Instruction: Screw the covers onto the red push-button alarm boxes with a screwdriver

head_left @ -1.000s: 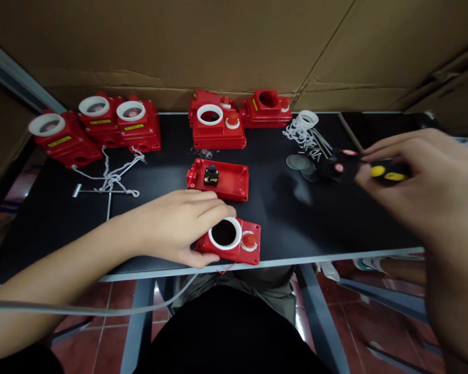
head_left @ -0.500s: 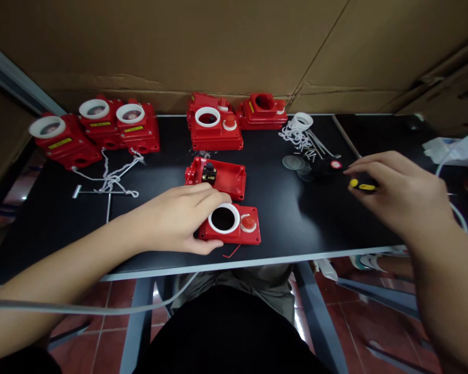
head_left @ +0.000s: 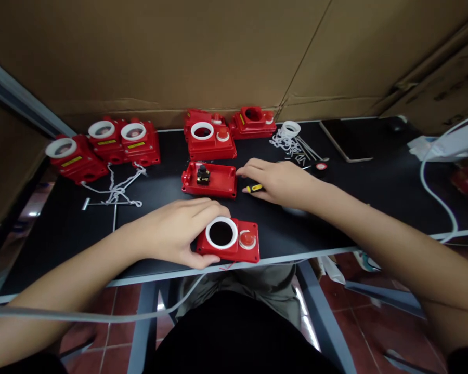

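My left hand point(head_left: 183, 231) is closed around the left end of a red housing cover point(head_left: 249, 253), near the table's front edge. The cover carries a white ring point(head_left: 207, 240) around a dark round opening and a raised red knob point(head_left: 247, 239). My right hand point(head_left: 281, 184) grips a screwdriver by its yellow-and-black handle point(head_left: 254, 188); the fingers hide part of it. Just left of that hand lies an open red housing base point(head_left: 225, 179) with a small black switch block point(head_left: 203, 175) inside. A thin red wire pokes out under the cover's front edge.
Red boxes with white rings point(head_left: 101, 130) and cords stand at the back left. More red housings point(head_left: 212, 148) stand at the back middle. White cord, a loose ring point(head_left: 290, 128) and screws lie beyond my right hand. A dark flat tablet-like object point(head_left: 345, 140) lies further right.
My right hand has swung left with the screwdriver, from the table's right side to beside the open base. My left hand still holds the cover. The view has shifted slightly.
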Tool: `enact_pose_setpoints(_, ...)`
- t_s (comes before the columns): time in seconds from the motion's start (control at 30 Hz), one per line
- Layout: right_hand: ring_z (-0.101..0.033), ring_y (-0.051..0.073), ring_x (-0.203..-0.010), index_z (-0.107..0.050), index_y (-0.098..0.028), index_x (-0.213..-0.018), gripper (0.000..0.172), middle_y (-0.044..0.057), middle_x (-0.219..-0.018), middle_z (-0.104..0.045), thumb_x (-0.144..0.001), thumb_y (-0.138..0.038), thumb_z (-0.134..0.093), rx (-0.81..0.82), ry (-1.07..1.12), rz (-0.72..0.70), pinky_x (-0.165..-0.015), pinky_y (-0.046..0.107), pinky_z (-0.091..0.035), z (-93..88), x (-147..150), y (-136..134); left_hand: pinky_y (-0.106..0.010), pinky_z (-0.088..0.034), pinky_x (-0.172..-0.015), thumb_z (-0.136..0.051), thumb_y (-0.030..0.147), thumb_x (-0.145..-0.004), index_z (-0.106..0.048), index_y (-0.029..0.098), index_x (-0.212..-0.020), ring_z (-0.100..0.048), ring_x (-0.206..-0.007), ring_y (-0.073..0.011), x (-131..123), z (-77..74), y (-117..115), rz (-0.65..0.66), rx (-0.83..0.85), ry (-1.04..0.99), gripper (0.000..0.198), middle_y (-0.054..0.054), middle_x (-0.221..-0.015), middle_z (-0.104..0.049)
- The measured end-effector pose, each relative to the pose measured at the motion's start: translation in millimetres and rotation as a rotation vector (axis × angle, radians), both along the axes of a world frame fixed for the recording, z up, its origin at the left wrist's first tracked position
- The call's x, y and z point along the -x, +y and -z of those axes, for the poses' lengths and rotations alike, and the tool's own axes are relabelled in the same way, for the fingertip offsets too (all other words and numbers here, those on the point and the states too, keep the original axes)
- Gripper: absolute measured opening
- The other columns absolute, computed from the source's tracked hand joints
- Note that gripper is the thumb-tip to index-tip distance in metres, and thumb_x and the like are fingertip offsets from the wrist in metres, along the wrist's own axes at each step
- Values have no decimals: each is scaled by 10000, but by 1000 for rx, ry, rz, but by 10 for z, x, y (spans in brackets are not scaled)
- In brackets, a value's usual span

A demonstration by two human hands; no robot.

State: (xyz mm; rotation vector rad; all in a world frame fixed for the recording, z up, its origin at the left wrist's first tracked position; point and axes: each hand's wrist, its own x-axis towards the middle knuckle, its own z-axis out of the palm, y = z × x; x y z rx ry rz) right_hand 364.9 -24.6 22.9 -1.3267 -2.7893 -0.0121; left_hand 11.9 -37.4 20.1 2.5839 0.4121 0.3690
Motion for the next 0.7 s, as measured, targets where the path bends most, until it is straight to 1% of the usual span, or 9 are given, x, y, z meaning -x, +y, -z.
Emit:
enact_pose_setpoints(0.1, -892, 284, -1056, -738, -193, -1627, 469, 152, -1465, -903, -1169, -278, -790, 13, 7, -7, -725, 338, -459, -19, 190, 99, -423, -709, -1061, -929, 470, -1095, -680, 252, -1522, -928, -1238, -355, -11, 32, 1, 11, -25, -4, 540, -124, -1432, -906)
enact_pose_setpoints(0.17, -880, 286, -1064, -699, -172, -1682, 507, 180, -1506, -888, -1190, -285, -752, 13, 10, -19, -726, 341, -420, -31, 284, 99, -429, -709, -1073, -922, 482, -1096, -681, 254, -1518, -925, -1239, -356, -8, 39, 13, 1, -33, 3, 538, -122, -1427, -906)
enact_pose_setpoints(0.23, -858, 270, -1051, -686, -204, -1740, 557, 179, -1560, -871, -1191, -279, -739, 23, 3, -59, -723, 342, -371, -40, 365, 89, -440, -711, -1088, -914, 494, -1097, -683, 253, -1519, -924, -1255, -364, 0, 39, 27, -17, -43, 12, 538, -126, -1428, -908)
enact_pose_setpoints(0.3, -828, 247, -1002, -741, -244, -1715, 534, 157, -1557, -872, -1182, -272, -743, 38, -11, -101, -721, 346, -331, -37, 424, 94, -449, -715, -1100, -910, 503, -1099, -684, 251, -1528, -926, -1270, -372, 6, 39, 38, -35, -49, 20, 547, -134, -1436, -909)
enact_pose_setpoints(0.43, -787, 239, -949, -841, -206, -1592, 446, 175, -1510, -874, -1159, -257, -745, 25, -9, -98, -714, 356, -298, 4, 410, 154, -447, -723, -1106, -920, 496, -1090, -686, 247, -1522, -928, -1258, -362, -1, 44, 58, -75, -12, -20, 551, -128, -1427, -906)
enact_pose_setpoints(0.53, -785, 243, -944, -834, -218, -1625, 508, 164, -1487, -876, -1123, -223, -751, -6, 36, -61, -705, 354, -316, 23, 272, 199, -443, -725, -1126, -944, 478, -1051, -687, 247, -1507, -917, -1248, -346, -20, 38, 85, -160, 42, -61, 572, -119, -1432, -893)
enact_pose_setpoints(0.6, -804, 261, -966, -801, -226, -1681, 561, 159, -1466, -880, -1126, -206, -727, -32, 85, -28, -704, 360, -361, 12, 159, 205, -438, -726, -1133, -947, 490, -1028, -691, 248, -1483, -910, -1228, -335, -35, 32, 102, -229, 78, -82, 576, -111, -1420, -884)
enact_pose_setpoints(0.63, -822, 275, -1007, -786, -222, -1693, 552, 163, -1457, -878, -1149, -205, -693, -50, 111, -6, -718, 365, -407, 1, 112, 196, -436, -727, -1134, -944, 501, -1022, -693, 248, -1470, -908, -1216, -330, -44, 32, 107, -263, 93, -91, 572, -106, -1409, -882)
enact_pose_setpoints(0.7, -842, 292, -1083, -812, -219, -1594, 423, 156, -1377, -881, -1218, -241, -621, -99, 221, 15, -797, 384, -530, -19, 63, 145, -435, -732, -1129, -946, 523, -1016, -697, 251, -1446, -907, -1190, -322, -64, 40, 102, -324, 114, -113, 567, -97, -1386, -883)
